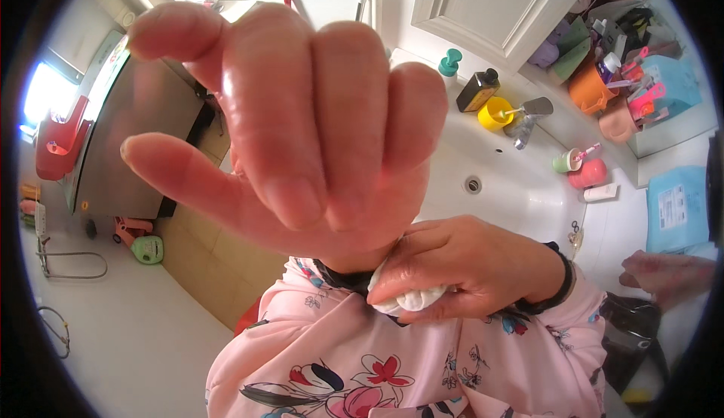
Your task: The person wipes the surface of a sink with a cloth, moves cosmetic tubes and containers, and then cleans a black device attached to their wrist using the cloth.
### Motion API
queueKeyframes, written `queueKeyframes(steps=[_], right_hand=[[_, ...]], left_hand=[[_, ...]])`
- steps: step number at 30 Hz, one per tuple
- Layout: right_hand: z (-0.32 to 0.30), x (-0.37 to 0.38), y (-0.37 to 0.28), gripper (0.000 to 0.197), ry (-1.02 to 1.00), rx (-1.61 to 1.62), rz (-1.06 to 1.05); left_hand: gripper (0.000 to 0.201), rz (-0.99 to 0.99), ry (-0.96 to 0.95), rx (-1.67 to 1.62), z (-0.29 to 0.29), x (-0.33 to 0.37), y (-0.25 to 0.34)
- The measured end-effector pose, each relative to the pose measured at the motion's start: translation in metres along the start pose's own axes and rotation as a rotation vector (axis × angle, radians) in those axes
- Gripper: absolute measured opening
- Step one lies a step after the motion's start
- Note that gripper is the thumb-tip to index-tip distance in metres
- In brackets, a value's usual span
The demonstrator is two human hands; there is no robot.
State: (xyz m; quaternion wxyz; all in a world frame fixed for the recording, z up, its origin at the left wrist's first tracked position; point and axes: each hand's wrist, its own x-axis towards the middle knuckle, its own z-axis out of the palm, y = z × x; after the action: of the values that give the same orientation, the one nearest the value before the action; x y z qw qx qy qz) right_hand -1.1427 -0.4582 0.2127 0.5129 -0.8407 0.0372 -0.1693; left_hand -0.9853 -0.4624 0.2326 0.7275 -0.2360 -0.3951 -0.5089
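My left hand [302,124] is raised close to the camera, palm side toward it. Its index finger and thumb stretch out to the left with a gap between them, while the other fingers curl down toward the palm; it holds nothing. Lower and to the right, my right hand [475,263] is closed around a crumpled white cloth [418,300], pressing it by the left wrist in front of my pink flowered top [339,365]. Most of the cloth is hidden by the fingers, so its exact kind cannot be made out. A black cuff circles each wrist.
Behind my right hand lies a white sink [452,162] with a metal tap [532,116]. Around its rim stand a yellow cup [494,113], a dark bottle [478,90], a green-topped pump bottle [450,64] and a pink cup [590,173]. A washing machine-like cabinet [136,131] stands left.
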Motion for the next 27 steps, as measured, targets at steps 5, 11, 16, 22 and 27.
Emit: queueKeyframes(steps=[5, 11, 16, 22, 27], right_hand=[[-0.004, -0.018, 0.009, 0.019, -0.078, 0.019, 0.15], [-0.011, -0.03, 0.003, 0.035, 0.177, -0.097, 0.309], [0.01, -0.018, 0.01, 0.046, 0.08, -0.087, 0.059], [-0.001, -0.051, 0.029, 0.042, 0.192, -0.04, 0.575], [0.003, -0.031, 0.019, 0.045, 0.4, -0.242, 0.067]], left_hand=[[0.021, -0.108, -0.059, 0.16, 0.001, -0.004, 0.01], [0.031, 0.032, -0.095, -0.132, -0.028, -0.008, 0.0], [0.033, -0.111, 0.017, -0.063, -0.022, -0.002, -0.01], [0.039, 0.067, 0.373, -0.156, -0.056, -0.01, -0.023], [0.041, -0.058, 0.701, -0.187, -0.081, -0.018, -0.046]])
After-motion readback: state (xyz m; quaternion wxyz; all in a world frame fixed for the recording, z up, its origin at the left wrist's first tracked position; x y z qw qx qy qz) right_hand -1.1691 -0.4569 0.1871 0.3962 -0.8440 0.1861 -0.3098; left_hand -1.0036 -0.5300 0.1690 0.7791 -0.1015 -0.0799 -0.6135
